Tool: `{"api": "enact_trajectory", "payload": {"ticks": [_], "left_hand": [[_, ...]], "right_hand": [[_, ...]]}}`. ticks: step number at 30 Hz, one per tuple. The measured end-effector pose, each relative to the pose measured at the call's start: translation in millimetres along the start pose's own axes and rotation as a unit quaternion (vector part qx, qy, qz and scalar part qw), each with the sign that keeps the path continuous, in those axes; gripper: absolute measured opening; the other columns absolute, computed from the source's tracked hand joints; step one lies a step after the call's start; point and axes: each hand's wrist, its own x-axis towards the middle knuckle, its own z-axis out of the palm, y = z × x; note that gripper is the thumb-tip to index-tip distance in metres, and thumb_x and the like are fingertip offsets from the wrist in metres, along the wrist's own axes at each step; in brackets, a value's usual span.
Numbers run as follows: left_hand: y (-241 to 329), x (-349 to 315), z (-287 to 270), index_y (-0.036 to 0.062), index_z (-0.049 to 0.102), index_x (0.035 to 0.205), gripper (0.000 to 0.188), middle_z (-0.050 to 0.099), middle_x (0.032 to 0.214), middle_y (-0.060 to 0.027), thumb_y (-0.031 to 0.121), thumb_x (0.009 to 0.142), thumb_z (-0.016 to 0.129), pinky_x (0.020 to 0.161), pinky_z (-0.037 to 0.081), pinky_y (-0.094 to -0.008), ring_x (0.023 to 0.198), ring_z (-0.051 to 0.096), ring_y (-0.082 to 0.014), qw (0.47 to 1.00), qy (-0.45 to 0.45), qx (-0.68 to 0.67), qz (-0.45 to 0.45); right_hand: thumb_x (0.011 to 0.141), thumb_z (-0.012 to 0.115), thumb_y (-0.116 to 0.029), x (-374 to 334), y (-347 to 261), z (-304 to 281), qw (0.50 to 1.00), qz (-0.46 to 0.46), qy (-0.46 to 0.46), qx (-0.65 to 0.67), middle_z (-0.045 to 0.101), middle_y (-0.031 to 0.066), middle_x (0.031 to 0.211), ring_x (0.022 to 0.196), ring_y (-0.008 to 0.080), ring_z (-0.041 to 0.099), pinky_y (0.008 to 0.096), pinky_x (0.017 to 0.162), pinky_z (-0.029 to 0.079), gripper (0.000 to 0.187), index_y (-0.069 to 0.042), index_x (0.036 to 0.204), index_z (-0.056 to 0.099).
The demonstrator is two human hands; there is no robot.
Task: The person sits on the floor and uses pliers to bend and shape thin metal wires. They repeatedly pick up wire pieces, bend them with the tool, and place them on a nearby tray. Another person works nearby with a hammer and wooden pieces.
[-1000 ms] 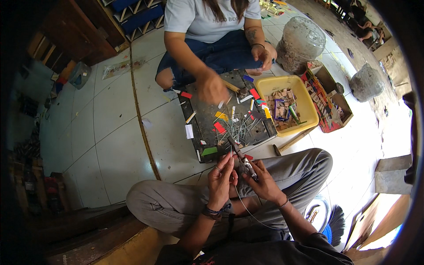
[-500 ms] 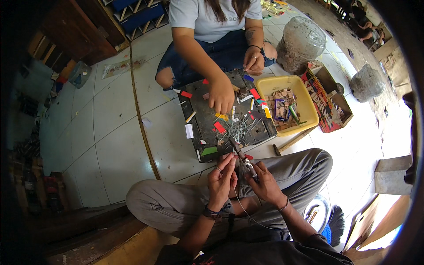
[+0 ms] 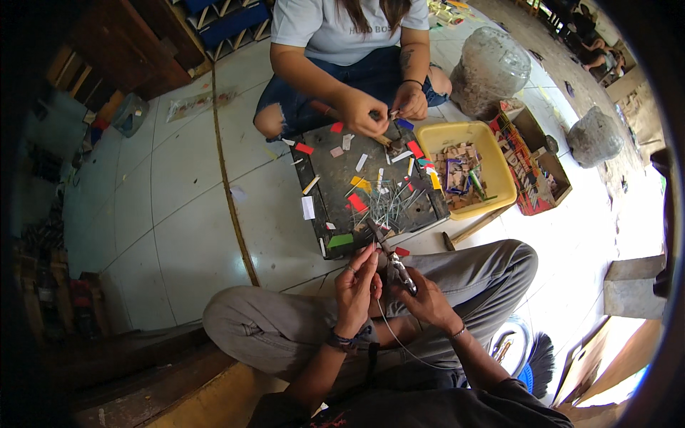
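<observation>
Over my lap, my left hand (image 3: 356, 291) pinches a thin metal wire (image 3: 397, 338) that curves down between my arms. My right hand (image 3: 428, 302) is closed round the handles of a pair of metal pliers (image 3: 402, 273). The pliers' jaws lie beside my left fingertips, close to the wire's end; whether they grip it I cannot tell. In front stands a low dark work block (image 3: 330, 189) with a heap of short cut wires (image 3: 389, 207) and several coloured flat pieces, such as a green one (image 3: 340, 241).
Opposite sits a person whose hands (image 3: 362, 113) work over the block's far edge, by a hammer (image 3: 394, 147). A yellow basin (image 3: 502, 187) of small wooden pieces, an open carton (image 3: 528, 171) and another hammer (image 3: 474, 230) lie to the right. A wire coil (image 3: 526, 342) lies near my right knee.
The other person's near hand has lifted from the middle of the block and moved back toward their other hand. My hands, pliers and wire have barely shifted.
</observation>
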Motion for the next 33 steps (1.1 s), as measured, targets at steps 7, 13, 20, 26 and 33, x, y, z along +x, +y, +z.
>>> {"api": "enact_trajectory", "payload": {"ticks": [7,13,20,26,33], "left_hand": [[-1.6,-0.1,1.3,0.0088,0.063,0.129,0.030,0.063,0.116,0.0004,0.013,0.099,0.060,0.045,0.039,-0.0190,0.059,0.050,-0.0031,1.000,0.003,0.000,-0.008],[-2.7,-0.3,4.5,0.0086,0.064,0.128,0.029,0.063,0.117,0.0013,0.014,0.099,0.060,0.046,0.039,-0.0187,0.059,0.048,-0.0022,1.000,-0.001,0.012,0.010],[-1.3,-0.6,0.3,0.0083,0.064,0.128,0.029,0.063,0.119,0.0010,0.014,0.100,0.060,0.046,0.039,-0.0189,0.059,0.048,-0.0020,1.000,0.005,-0.003,-0.013],[0.2,-1.0,1.8,0.0093,0.062,0.131,0.031,0.063,0.116,-0.0016,0.015,0.101,0.059,0.046,0.038,-0.0194,0.058,0.048,-0.0021,1.000,0.014,0.000,-0.009],[-6.1,-11.2,-1.6,0.0097,0.054,0.139,0.039,0.061,0.107,-0.0039,0.019,0.102,0.057,0.051,0.037,-0.0187,0.063,0.046,-0.0028,0.999,-0.012,0.032,0.015]], "right_hand": [[0.090,0.065,-0.031,1.2,0.8,0.3,0.998,0.033,-0.007,-0.044,0.065,0.0278,0.098,0.097,0.0468,0.062,0.0475,0.080,0.050,0.043,0.001,0.117,0.055],[0.089,0.064,-0.030,6.4,4.7,2.0,0.999,0.024,0.019,-0.041,0.065,0.0292,0.094,0.095,0.0468,0.062,0.0491,0.079,0.050,0.040,0.002,0.111,0.059],[0.089,0.064,-0.032,13.2,7.8,7.7,0.996,0.075,0.007,-0.056,0.065,0.0297,0.091,0.095,0.0471,0.062,0.0463,0.079,0.050,0.042,0.001,0.114,0.060],[0.089,0.065,-0.030,17.0,7.1,16.5,0.995,0.050,0.048,-0.072,0.064,0.0282,0.085,0.088,0.0474,0.062,0.0494,0.073,0.050,0.033,-0.001,0.101,0.061],[0.090,0.064,-0.029,15.6,6.9,28.3,0.991,0.037,0.100,-0.079,0.063,0.0270,0.080,0.082,0.0475,0.062,0.0517,0.068,0.049,0.030,0.000,0.096,0.056]]}}
